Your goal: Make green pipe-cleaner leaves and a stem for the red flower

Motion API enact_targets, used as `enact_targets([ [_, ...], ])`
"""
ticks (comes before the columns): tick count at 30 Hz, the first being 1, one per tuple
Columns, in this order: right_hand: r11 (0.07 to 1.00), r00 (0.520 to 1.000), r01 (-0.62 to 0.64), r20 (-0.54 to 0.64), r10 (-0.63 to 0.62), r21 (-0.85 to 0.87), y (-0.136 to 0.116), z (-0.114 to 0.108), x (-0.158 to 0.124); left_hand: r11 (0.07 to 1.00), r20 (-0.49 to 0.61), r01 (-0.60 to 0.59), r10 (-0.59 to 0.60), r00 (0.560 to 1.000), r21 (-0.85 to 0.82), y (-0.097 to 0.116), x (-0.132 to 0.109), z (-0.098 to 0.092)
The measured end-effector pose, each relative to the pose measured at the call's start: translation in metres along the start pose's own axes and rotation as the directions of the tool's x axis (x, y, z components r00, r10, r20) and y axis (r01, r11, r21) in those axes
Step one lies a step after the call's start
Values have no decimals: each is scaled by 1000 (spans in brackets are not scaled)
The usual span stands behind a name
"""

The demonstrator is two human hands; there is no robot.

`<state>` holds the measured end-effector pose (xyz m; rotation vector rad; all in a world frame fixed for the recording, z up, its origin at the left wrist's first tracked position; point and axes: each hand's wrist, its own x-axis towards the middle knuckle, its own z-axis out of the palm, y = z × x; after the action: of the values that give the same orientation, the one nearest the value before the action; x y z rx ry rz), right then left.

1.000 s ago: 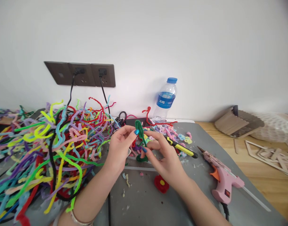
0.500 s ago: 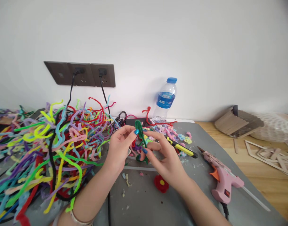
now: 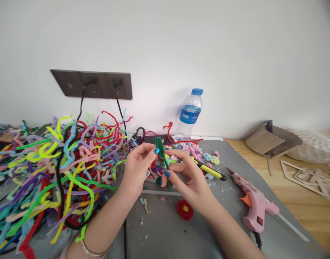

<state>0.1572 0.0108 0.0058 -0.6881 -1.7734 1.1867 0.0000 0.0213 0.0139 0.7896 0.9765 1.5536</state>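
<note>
A dark green pipe cleaner (image 3: 159,144), bent into a narrow leaf-like loop with a stem trailing down, is held up between both hands. My left hand (image 3: 139,167) pinches the loop's left side between thumb and forefinger. My right hand (image 3: 188,178) grips the same pipe cleaner lower down, its fingers bent around the stem; part of the stem is hidden behind them. Below the right hand, on the grey mat (image 3: 159,230), lies a red flower (image 3: 184,210) with a yellow centre.
Tangled coloured pipe cleaners (image 3: 73,172) heap up at left. A water bottle (image 3: 190,115) leans by the wall. A yellow utility knife (image 3: 210,170) lies beyond my right hand, and a pink glue gun (image 3: 255,208) at right. Wooden pieces (image 3: 310,180) lie farther right.
Almost nothing differs. The green pipe cleaner's stem and my right fingers have shifted very slightly; both hands keep their hold.
</note>
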Motion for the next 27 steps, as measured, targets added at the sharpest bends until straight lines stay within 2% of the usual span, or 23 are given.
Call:
enact_targets([
  [27, 994, 998, -64, 19, 63, 90, 2, -4, -1, 999, 26, -25, 24, 999, 21, -2, 2, -2],
])
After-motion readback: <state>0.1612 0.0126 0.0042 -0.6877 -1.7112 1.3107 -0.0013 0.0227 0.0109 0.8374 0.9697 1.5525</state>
